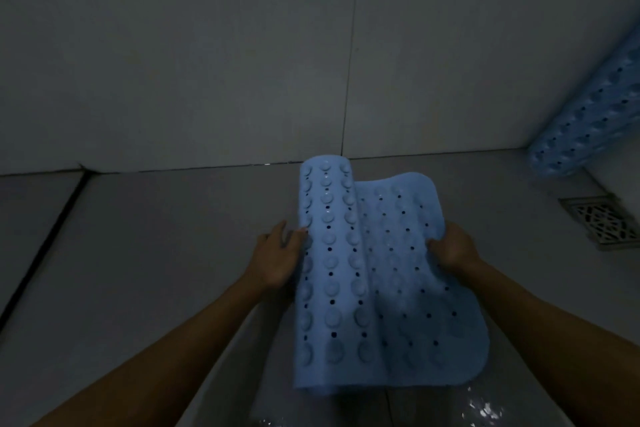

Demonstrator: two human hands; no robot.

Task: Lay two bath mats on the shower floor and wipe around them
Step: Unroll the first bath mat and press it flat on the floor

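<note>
The person is holding a blue bath mat (391, 274) out in front of them, above the shower floor (166, 239), and it is only partly unrolled. The left hand (278, 255) is resting against the rolled part, fingers curving round its left side, where the rows of suction cups are facing up. The right hand (450, 250) is pinching the mat's flat right edge, with the fingers curling over it. The flat part is sagging toward the camera and hanging just above a wet, glinting patch of floor.

A second blue mat (588, 114), rolled into a tube, is leaning in the corner to the right of the held mat, against the wall (207, 62). A metal drain grate (602, 222) is sitting in the floor just below that roll, well to the right of the held mat.

The step in hand looks like opening out the first mat, so neither mat is lying on the floor yet and the wiping is not begun. The next move probably calls for pulling the roll leftward to uncurl it fully, turning the mat so the suction cups are facing down, then lowering it flat beside the wall and clear of the drain grate. Pressing along it should help the cups grip the wet tile.
</note>
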